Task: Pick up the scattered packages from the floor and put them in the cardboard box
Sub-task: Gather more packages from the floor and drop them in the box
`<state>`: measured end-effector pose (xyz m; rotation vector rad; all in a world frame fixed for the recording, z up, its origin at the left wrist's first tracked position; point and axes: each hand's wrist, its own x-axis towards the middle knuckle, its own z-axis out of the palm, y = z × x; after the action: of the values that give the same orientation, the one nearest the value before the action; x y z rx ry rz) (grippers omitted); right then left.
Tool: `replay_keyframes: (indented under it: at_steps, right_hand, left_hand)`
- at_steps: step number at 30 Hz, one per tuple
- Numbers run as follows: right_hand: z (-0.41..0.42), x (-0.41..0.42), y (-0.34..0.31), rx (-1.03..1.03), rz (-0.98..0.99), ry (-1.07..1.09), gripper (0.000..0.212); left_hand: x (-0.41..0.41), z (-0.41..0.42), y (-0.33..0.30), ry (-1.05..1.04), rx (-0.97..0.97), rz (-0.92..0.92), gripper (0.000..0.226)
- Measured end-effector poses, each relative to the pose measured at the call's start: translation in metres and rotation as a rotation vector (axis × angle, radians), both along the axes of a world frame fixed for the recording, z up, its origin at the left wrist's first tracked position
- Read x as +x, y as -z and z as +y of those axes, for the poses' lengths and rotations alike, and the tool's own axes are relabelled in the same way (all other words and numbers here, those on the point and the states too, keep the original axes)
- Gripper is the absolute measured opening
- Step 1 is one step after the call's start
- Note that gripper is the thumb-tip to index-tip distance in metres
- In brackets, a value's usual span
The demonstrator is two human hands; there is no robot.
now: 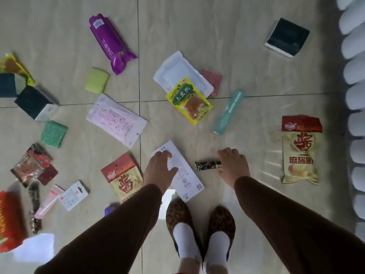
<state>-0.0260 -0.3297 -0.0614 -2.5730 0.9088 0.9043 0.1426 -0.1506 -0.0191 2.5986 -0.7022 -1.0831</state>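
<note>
Many packages lie scattered on the tiled floor. My left hand (160,166) rests flat, fingers apart, on a white flat package (184,179) just ahead of my feet. My right hand (232,164) curls over the right end of a dark stick packet (207,165), thumb below it and fingers above. Around them lie a red-and-cream sauce pouch (123,179), a second, larger one (300,150), a yellow-green snack bag (188,102), a teal tube (229,111), a pink-white pouch (116,120) and a purple pack (111,43). No cardboard box is in view.
My feet in leopard-print slippers (199,224) stand just behind the white package. A dark book-like box (286,37) lies far right. A row of white rounded cushions (355,95) lines the right edge. More small packets, sponges and a red bag (8,220) crowd the left side.
</note>
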Motion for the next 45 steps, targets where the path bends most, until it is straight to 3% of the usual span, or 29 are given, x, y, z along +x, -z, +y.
replay_keyframes:
  at_steps: [7, 13, 15, 18, 22, 27, 30, 32, 34, 39, 41, 45]
  right_hand:
    - [-0.006, 0.008, 0.041, 0.012, -0.063, 0.012, 0.03]
    - [-0.038, 0.057, -0.011, 0.224, -0.495, 0.775, 0.018]
    - [-0.057, 0.077, -0.016, 0.23, -0.581, 0.971, 0.024]
    - [-0.089, 0.102, -0.006, 0.178, -0.578, 1.174, 0.051]
    - [-0.106, 0.118, 0.023, 0.105, -0.423, 1.237, 0.082]
    - [-0.103, 0.114, 0.051, 0.175, -0.414, 1.262, 0.069]
    - [-0.108, 0.108, 0.053, 0.207, -0.446, 1.289, 0.053]
    - [-0.111, 0.103, 0.048, 0.239, -0.464, 1.294, 0.04]
    - [-0.112, 0.098, 0.041, 0.285, -0.493, 1.282, 0.031]
    - [-0.113, 0.095, 0.025, 0.322, -0.612, 1.296, 0.029]
    - [-0.116, 0.099, 0.023, 0.354, -0.66, 1.31, 0.026]
    - [-0.123, 0.116, 0.029, 0.446, -0.727, 1.318, 0.029]
  left_hand:
    - [0.028, -0.022, 0.033, 0.035, -0.002, -0.053, 0.037]
    - [0.044, -0.059, 0.016, -0.021, -0.042, -0.05, 0.031]
    - [0.049, -0.077, 0.016, -0.018, -0.06, -0.037, 0.033]
    - [0.061, -0.103, 0.026, -0.028, -0.071, -0.03, 0.036]
    - [0.074, -0.129, 0.053, -0.21, -0.025, 0.02, 0.05]
    - [0.077, -0.169, 0.075, -0.685, -0.077, 0.181, 0.072]
    - [0.076, -0.189, 0.09, -0.941, -0.187, 0.268, 0.063]
    - [0.077, -0.193, 0.095, -1.055, -0.205, 0.357, 0.043]
    - [0.076, -0.191, 0.09, -1.054, -0.206, 0.385, 0.017]
    - [0.098, -0.202, 0.061, -1.007, -0.319, 0.371, 0.005]
    - [0.116, -0.213, 0.062, -0.99, -0.31, 0.372, 0.015]
    - [0.132, -0.233, 0.072, -0.912, 0.03, 0.167, 0.08]
